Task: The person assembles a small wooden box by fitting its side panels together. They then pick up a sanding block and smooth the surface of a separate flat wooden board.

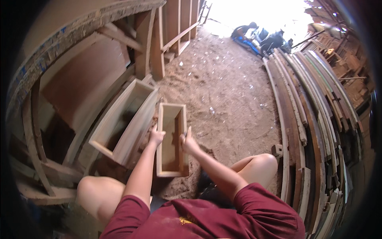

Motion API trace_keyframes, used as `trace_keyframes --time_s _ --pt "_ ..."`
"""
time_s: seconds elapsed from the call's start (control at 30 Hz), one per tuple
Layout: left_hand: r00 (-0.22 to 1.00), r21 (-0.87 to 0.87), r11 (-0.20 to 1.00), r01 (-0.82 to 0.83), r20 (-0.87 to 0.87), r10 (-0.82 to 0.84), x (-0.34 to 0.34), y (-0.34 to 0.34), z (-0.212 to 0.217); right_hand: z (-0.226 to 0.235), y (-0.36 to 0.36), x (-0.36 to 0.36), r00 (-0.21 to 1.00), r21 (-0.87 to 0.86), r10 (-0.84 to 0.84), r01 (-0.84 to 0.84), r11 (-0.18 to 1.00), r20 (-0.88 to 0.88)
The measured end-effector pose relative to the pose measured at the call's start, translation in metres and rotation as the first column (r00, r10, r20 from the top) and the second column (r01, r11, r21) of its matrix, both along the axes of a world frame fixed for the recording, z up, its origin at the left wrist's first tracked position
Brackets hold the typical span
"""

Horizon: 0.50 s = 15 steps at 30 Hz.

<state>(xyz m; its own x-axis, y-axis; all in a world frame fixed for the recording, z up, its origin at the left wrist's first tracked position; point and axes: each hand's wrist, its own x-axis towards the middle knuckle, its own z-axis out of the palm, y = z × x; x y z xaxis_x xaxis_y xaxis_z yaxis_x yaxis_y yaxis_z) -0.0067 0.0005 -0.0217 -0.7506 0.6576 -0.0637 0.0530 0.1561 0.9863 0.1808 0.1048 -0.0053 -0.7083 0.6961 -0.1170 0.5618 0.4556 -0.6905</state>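
Note:
A narrow, open-topped wooden drawer [172, 173] of pale wood stands between my knees, its long sides running away from me. My left hand [157, 136] is closed over its left wall. On the opposite wall my right hand [188, 143] grips the rim, one finger pointing forward; the fingertips inside are partly hidden. Just to the left, a longer wooden drawer [140, 124] of the same make sits tilted, touched by neither hand. The inside of the held drawer is shaded.
A worn wooden bench [75, 32] with crossed legs stands on the left, wooden cabinet frames [171, 32] behind it. Long stacked planks [302, 119] line the right side. A small wood block [277, 150] lies beside them. Another person [246, 36] sits far off on the sandy floor [230, 103].

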Motion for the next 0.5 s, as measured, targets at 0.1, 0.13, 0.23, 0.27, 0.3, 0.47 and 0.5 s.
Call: trace_keyframes --time_s 0.1,0.13,0.23,0.27,0.3,0.47,0.5 --pt "0.999 -0.102 0.994 0.043 -0.023 -0.046 0.022 0.011 0.029 0.011 0.037 -0.006 0.985 -0.103 -0.150 0.158 0.982 0.080" --pt "0.999 -0.098 0.995 0.027 -0.045 -0.031 0.017 0.005 0.026 0.022 0.040 -0.018 0.980 -0.095 -0.134 0.149 0.984 0.150" --pt "0.997 -0.083 0.996 0.019 -0.075 -0.026 0.010 0.000 0.013 0.025 0.060 -0.047 0.984 -0.086 -0.123 0.134 0.987 0.129" --pt "0.998 -0.096 0.995 0.015 -0.066 -0.022 0.004 -0.007 0.007 0.035 0.059 -0.062 0.983 -0.145 -0.117 0.137 0.980 0.143" --pt "0.998 -0.102 0.995 0.014 -0.056 -0.020 0.000 -0.011 0.003 0.047 0.060 -0.075 0.981 -0.197 -0.113 0.144 0.970 0.160" --pt "0.998 -0.112 0.993 0.044 0.054 -0.038 0.014 0.000 0.030 0.012 0.128 -0.106 0.983 -0.205 -0.177 0.165 0.965 -0.044" --pt "0.998 -0.118 0.992 0.040 0.056 -0.033 0.012 -0.002 0.030 0.006 0.136 -0.115 0.974 -0.202 -0.179 0.150 0.968 -0.137"
